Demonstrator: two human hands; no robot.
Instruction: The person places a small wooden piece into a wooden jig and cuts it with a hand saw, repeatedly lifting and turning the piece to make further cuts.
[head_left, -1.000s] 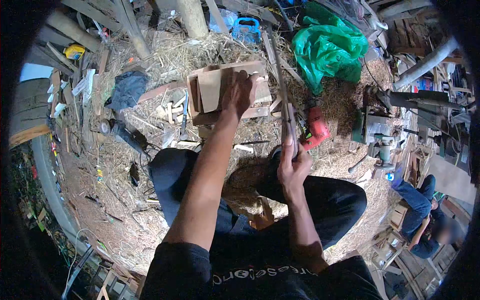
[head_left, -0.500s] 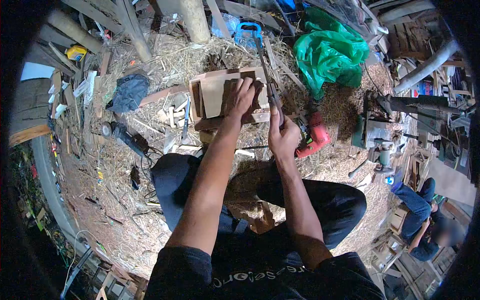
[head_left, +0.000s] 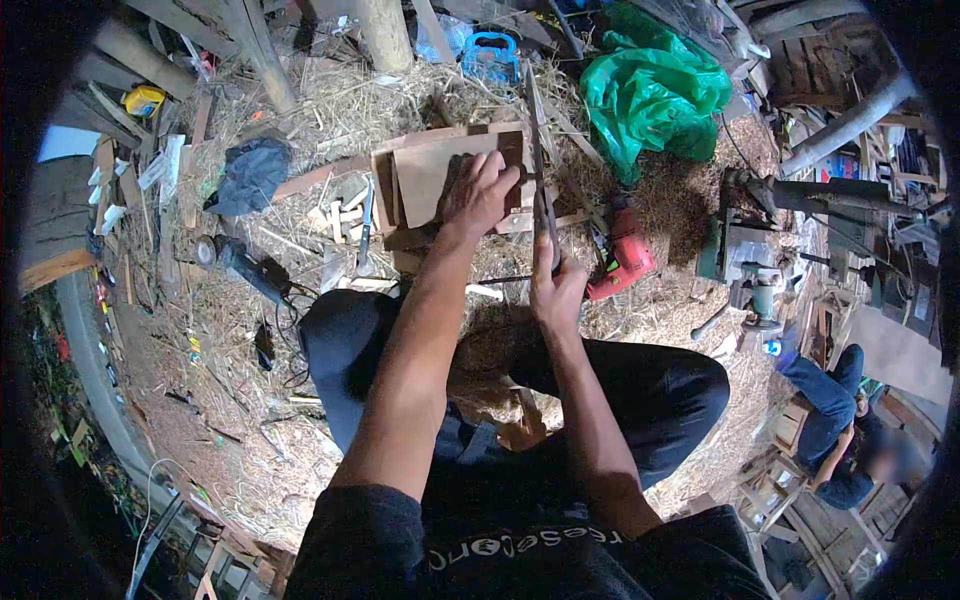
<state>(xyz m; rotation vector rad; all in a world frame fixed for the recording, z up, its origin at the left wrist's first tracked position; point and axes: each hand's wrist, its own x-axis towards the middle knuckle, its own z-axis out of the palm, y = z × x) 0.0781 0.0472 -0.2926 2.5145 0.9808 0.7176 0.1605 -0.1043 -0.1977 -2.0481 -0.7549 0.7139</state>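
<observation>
My left hand (head_left: 482, 195) presses down on a flat wooden board (head_left: 425, 180), its fingers bent over the right part. The board lies on a shallow wooden piece with raised edges (head_left: 386, 190). My right hand (head_left: 557, 290) is closed round the near end of a long, narrow dark-bladed tool that looks like a handsaw (head_left: 540, 165). Its blade points away from me along the right side of the wood. Whether the blade touches the wood I cannot tell; the handle is mostly hidden in my fist.
A red power drill (head_left: 628, 255) lies right of my right hand, below a green plastic sheet (head_left: 655, 100). Left are a knife (head_left: 367, 215), wood offcuts (head_left: 345, 220), an angle grinder (head_left: 240, 265) and a black bag (head_left: 252, 175). Another person (head_left: 835, 430) sits at far right.
My right hand has drawn the tool back toward my body, and the blade now points more straight ahead. My left hand stays on the board.
</observation>
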